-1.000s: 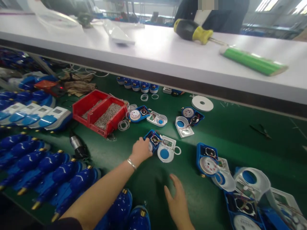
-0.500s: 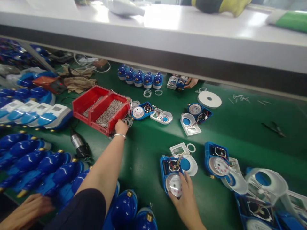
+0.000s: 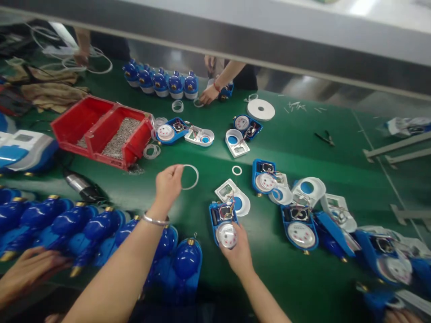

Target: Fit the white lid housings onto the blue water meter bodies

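Observation:
My left hand (image 3: pixel 168 181) is raised over the green mat and pinches a clear ring (image 3: pixel 190 176) between its fingers. My right hand (image 3: pixel 236 252) grips the near end of an open blue meter (image 3: pixel 224 222) that lies on the mat, thumb against its white dial. The meter's white lid (image 3: pixel 234 198) lies open just beyond it, joined by wires. A small white ring (image 3: pixel 236 170) lies flat on the mat a little farther off.
A red bin (image 3: pixel 101 130) with small metal parts stands at the left, loose clear rings (image 3: pixel 151 151) beside it. Blue meter bodies (image 3: pixel 84 226) line the near left edge. More open meters (image 3: pixel 299 220) lie right. Another person's hand (image 3: pixel 209 94) works across the table. A third hand (image 3: pixel 27 273) shows lower left.
My left hand left the red bin's corner and came back toward me holding a clear ring. My right hand kept hold of the open meter. The view tilted down.

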`<state>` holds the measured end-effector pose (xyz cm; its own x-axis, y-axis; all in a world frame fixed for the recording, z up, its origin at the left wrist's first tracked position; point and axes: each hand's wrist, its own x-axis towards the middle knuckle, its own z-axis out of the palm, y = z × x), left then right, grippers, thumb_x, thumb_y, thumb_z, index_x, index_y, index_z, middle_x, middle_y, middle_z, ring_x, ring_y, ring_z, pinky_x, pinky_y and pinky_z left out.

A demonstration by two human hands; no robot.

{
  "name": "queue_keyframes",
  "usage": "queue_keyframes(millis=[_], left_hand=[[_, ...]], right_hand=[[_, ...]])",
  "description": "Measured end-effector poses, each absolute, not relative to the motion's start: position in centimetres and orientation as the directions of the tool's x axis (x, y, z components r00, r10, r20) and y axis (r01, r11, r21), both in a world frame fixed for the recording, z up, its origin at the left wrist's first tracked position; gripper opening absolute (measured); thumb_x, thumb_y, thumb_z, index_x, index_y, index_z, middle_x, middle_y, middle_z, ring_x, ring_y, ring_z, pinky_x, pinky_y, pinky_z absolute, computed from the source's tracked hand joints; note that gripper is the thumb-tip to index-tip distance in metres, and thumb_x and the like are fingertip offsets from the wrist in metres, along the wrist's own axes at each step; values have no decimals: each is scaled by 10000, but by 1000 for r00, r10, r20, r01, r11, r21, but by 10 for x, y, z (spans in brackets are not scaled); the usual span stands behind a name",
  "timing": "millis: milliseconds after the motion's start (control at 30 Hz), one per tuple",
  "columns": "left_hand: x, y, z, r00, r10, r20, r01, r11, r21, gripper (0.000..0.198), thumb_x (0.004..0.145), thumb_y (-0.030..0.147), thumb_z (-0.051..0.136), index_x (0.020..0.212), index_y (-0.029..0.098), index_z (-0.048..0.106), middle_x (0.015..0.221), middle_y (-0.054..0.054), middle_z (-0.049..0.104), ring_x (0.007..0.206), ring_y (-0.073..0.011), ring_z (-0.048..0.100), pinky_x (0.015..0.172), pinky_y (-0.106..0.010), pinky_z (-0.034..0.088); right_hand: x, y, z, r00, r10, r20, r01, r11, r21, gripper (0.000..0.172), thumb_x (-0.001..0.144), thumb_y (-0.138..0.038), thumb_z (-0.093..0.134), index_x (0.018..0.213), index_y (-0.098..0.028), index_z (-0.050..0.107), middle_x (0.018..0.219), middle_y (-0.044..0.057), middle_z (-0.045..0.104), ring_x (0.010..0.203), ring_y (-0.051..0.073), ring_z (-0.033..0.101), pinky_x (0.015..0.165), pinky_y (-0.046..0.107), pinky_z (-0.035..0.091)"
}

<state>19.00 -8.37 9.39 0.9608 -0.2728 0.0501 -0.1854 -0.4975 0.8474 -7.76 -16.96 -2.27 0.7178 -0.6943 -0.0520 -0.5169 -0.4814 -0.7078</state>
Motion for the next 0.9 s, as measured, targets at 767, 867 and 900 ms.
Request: queue_keyframes(millis=[767, 867, 900], left_hand=[[-79, -59, 4, 798, -592, -113, -274, -523, 807, 356, 866, 376, 358, 868, 164, 643, 752, -41, 528, 714, -138, 520, 696, -269, 449], [-78, -59, 5, 788, -606, -109, -311, -545, 779, 369, 871, 375, 340, 839, 169, 645, 731, -43, 543, 706, -144, 523, 672, -267, 439], [-79, -59, 4, 786, -609, -105, -320, -547, 774, 364, 871, 373, 340, 844, 173, 643, 739, -43, 554, 708, -143, 527, 673, -265, 438]], right_hand=[[-182, -137, 5, 598, -757, -265, -487, -81, -870, 345, 833, -376, 442, 1044, -165, 615, 796, 43, 514, 717, 156, 545, 693, 298, 470], [-182, -136, 3, 586, -763, -273, -490, -66, -869, 333, 838, -363, 426, 1029, -165, 613, 822, 52, 514, 753, 169, 554, 697, 305, 479], [-182, -136, 2, 586, -764, -272, -493, -70, -867, 332, 841, -360, 418, 1032, -166, 610, 837, 59, 517, 769, 174, 556, 702, 309, 481]])
